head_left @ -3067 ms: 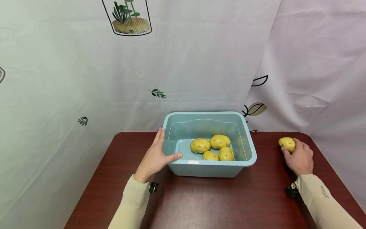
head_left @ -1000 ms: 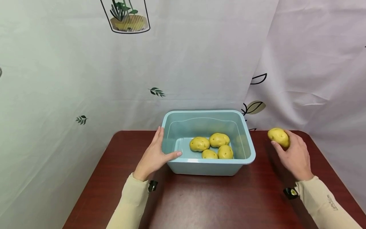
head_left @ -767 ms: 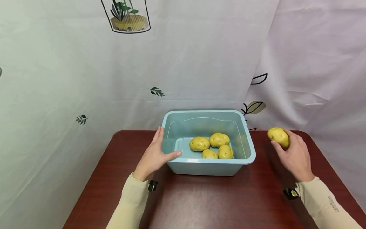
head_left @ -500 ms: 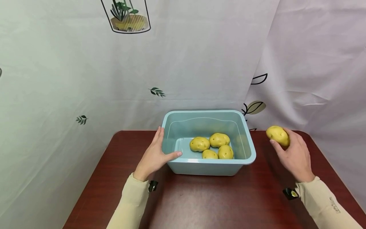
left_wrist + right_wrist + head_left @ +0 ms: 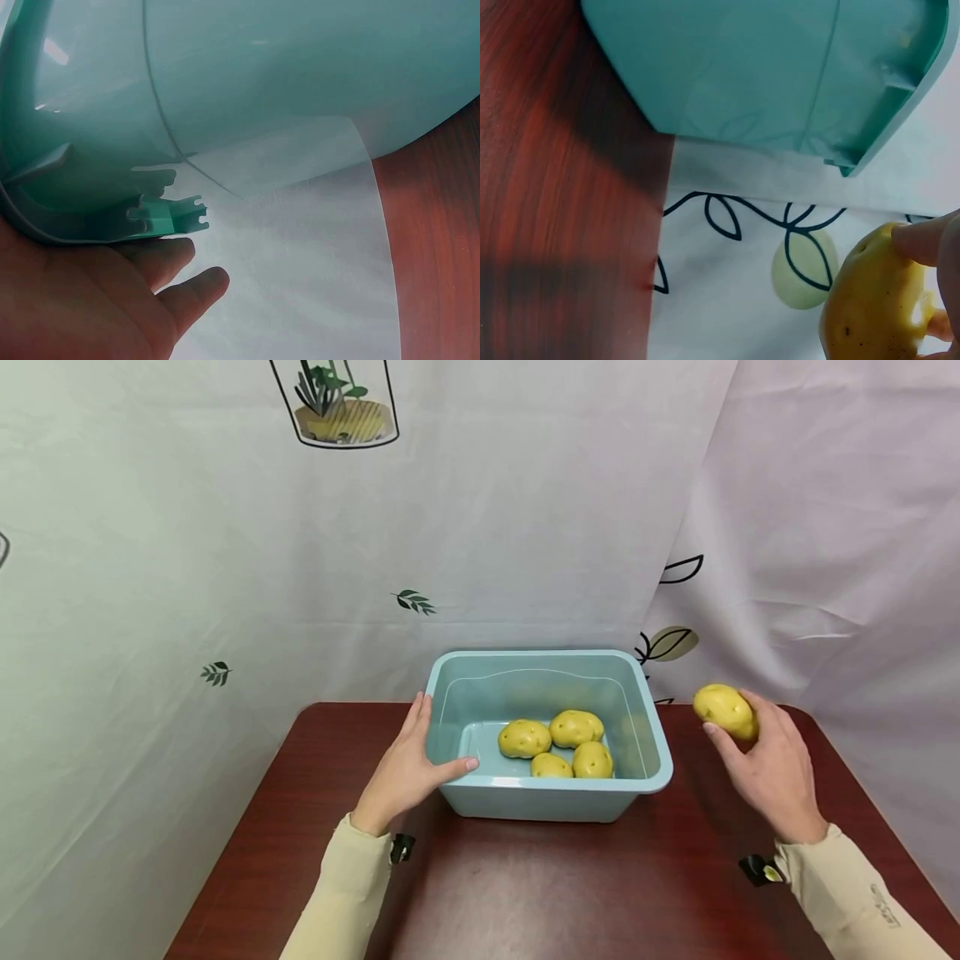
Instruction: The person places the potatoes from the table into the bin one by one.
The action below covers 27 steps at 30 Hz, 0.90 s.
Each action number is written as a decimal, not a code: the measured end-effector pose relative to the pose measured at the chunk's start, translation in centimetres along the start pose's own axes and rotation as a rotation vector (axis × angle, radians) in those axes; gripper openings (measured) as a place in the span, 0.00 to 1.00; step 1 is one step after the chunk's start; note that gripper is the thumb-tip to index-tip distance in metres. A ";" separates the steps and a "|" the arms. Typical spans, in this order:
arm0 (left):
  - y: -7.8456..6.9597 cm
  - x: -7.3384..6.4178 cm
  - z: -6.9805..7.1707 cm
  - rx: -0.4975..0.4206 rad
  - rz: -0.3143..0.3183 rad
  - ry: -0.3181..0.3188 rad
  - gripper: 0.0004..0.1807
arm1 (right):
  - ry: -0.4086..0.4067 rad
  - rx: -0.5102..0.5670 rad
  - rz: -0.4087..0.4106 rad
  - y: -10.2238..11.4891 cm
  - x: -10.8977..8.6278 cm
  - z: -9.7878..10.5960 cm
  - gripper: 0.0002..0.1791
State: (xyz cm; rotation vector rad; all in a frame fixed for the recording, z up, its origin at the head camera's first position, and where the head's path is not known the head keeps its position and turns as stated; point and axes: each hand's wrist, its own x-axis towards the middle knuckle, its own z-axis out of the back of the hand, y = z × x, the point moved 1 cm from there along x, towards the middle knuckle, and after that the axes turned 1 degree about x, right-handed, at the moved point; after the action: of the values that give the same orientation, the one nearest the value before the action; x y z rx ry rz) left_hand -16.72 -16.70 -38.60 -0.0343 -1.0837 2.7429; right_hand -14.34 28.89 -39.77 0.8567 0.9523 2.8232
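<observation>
A light blue plastic bin (image 5: pixel 551 802) stands on the table, with several yellow potatoes (image 5: pixel 524 739) lying on its floor. My left hand (image 5: pixel 403 777) rests at the bin's near left corner, its thumb over the front rim and its straight fingers along the left side. In the left wrist view, two fingers (image 5: pixel 196 296) stretch out below the rim. To the right of the bin, my right hand (image 5: pixel 778 768) grips another potato (image 5: pixel 723 710) between thumb and fingers, held up above the table. The right wrist view shows the same potato at lower right, apart from the bin.
The dark red-brown table (image 5: pixel 540 893) runs under both forearms, and its back edge lies just behind the bin. A pale curtain (image 5: pixel 525 527) with printed leaves and a jar hangs behind and on both sides. A black wrist camera (image 5: pixel 761 870) sits on the right wrist.
My right hand has lifted its potato from the table's right side and carried it up and left toward the bin, slowly of late. The left hand and the bin have stayed put.
</observation>
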 end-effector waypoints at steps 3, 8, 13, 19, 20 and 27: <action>0.0 0.0 0.0 -0.001 -0.006 -0.001 0.67 | -0.005 0.009 0.003 0.6 -0.1 0.2 0.34; 0.0 0.1 -0.1 -0.010 -0.011 -0.003 0.66 | -0.036 0.035 0.035 1.7 -0.1 0.3 0.35; 0.0 0.1 -0.1 -0.009 -0.005 0.003 0.68 | -0.081 0.060 0.070 2.7 -0.2 0.3 0.35; 0.0 0.0 -0.1 -0.010 -0.007 -0.001 0.67 | -0.110 0.092 0.116 3.8 -0.2 0.2 0.36; 0.0 0.0 -0.1 -0.009 -0.007 -0.002 0.66 | -0.111 0.094 0.125 4.0 -0.2 0.2 0.36; 0.0 0.0 0.0 -0.011 -0.005 -0.003 0.67 | -0.105 0.115 0.186 5.0 0.0 0.0 0.37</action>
State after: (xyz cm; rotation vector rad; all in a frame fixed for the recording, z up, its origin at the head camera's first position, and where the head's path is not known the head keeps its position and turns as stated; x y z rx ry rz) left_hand -16.72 -16.76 -38.59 -0.0294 -1.0986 2.7329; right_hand -13.67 24.77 -36.95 1.1525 1.0823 2.8616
